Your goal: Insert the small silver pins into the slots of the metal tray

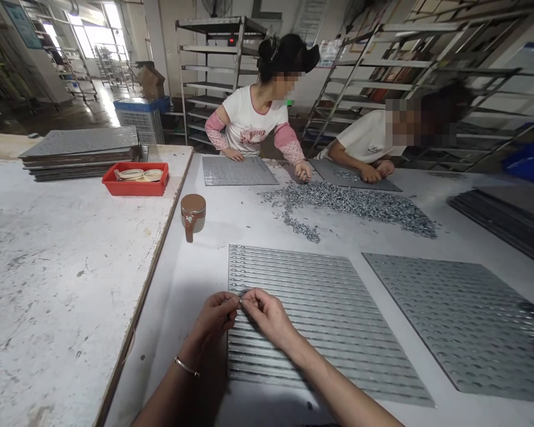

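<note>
My left hand (219, 314) and my right hand (267, 311) meet above the left edge of a grey ridged sheet (320, 314). Thumbs and fingers of both hands are pinched around one tiny piece (240, 301), too small to name. Small oval pieces sit in short rows along the sheet's upper left edge, and fine parallel ridges run across it. To its right lies a second grey sheet (454, 320), covered in rows of small dark pieces. Beyond the sheets spreads a heap of small dark shiny pieces (351, 204).
A lidded brown mug (193, 213) stands left of the heap. On the adjoining table are a red tray (136, 179) and stacked grey sheets (82, 151). Two co-workers sit opposite, one with pink sleeves (289, 142), each at a sheet. More dark sheets (507, 219) lie at right.
</note>
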Available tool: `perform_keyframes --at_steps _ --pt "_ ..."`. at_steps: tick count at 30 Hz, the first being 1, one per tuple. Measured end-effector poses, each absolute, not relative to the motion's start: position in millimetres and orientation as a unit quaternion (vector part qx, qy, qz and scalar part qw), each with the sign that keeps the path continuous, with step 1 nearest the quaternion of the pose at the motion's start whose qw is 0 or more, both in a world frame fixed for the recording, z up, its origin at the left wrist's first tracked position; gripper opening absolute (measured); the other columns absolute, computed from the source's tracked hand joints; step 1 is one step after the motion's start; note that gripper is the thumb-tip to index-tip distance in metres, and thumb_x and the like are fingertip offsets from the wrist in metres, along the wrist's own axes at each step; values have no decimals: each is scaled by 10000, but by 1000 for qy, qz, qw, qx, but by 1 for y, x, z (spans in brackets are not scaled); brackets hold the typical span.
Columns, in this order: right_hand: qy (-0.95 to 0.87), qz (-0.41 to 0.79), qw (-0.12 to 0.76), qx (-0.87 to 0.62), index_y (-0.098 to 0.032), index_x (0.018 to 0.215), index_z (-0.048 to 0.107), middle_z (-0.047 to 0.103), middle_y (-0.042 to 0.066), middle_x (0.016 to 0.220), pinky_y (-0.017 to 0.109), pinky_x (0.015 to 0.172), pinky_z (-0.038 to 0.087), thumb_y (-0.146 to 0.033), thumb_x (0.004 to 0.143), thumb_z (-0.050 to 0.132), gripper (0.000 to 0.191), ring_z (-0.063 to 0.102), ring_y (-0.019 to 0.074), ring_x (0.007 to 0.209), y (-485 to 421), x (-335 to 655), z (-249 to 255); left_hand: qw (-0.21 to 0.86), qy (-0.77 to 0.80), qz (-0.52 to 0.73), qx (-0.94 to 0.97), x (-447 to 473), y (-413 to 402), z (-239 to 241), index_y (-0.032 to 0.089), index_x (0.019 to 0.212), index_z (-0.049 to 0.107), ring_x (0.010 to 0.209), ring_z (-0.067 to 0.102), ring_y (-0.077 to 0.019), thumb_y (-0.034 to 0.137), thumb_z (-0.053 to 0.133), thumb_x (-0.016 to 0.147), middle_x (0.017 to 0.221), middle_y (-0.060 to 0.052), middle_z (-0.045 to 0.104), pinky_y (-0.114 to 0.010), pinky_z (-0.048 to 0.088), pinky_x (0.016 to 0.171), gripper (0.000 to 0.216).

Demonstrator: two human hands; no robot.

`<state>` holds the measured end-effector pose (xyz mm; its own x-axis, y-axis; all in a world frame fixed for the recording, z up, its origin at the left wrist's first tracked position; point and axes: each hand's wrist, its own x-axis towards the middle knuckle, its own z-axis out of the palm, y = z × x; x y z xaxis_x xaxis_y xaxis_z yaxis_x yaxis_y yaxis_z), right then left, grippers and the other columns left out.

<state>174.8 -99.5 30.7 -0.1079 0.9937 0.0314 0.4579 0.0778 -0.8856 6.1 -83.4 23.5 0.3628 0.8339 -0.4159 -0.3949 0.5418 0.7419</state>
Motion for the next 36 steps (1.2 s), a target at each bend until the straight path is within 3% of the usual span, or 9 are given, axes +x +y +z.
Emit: perform_keyframes --at_steps 4,9,16,21,27,30,36 --pt "-605 410 311 -607 -184 771 644 595 -5 641 245 566 376 -354 883 549 225 510 141 578 -96 174 18 730 441 486 189 -5 -75 29 108 820 691 502 449 -54 395 885 570 687 -12 617 -174 248 410 427" --pt "-662 327 235 -632 -194 736 658 658 8 678 248 626 370 -254 903 518 225 579 157 645 -92 163 17 703 448 529 162 -15 -70 30 110 967 672 511 483 -73 302 798 598 736 -34 669 -176 280 412 434" --pt "-668 292 176 -661 -197 763 627 684 13 697 251 626 333 -162 873 564 132 589 162 666 -81 154 22 714 448 502 195 -6 -74 30 164 758 569 471 435 -48 419 882 594 736 -32 685 -164 240 391 435" --pt "-663 304 218 -648 -203 774 563 610 -17 638 248 606 333 -180 846 594 82 522 140 596 -79 157 19 737 430 473 220 -4 -74 28 142 731 631 429 341 -26 465 937 532 597 19 591 -170 177 378 487" --pt "-614 396 356 -583 -193 838 624 559 -27 628 238 553 364 -417 941 549 259 485 128 567 -97 178 24 767 414 413 265 2 -82 32 134 872 723 457 380 -42 382 933 545 613 0 623 -177 222 417 461" --pt "-617 438 368 -540 -182 934 666 603 -15 671 236 552 382 -443 954 557 283 498 126 579 -109 185 30 776 398 380 307 8 -88 35 161 769 669 411 325 -43 405 895 612 537 25 574 -192 189 400 367" --pt "-632 408 359 -552 -188 783 641 558 -18 637 238 552 365 -433 953 551 312 457 123 579 -115 186 34 776 390 340 361 15 -92 28 175 682 604 359 266 -45 547 842 662 446 59 469 -214 151 382 442"
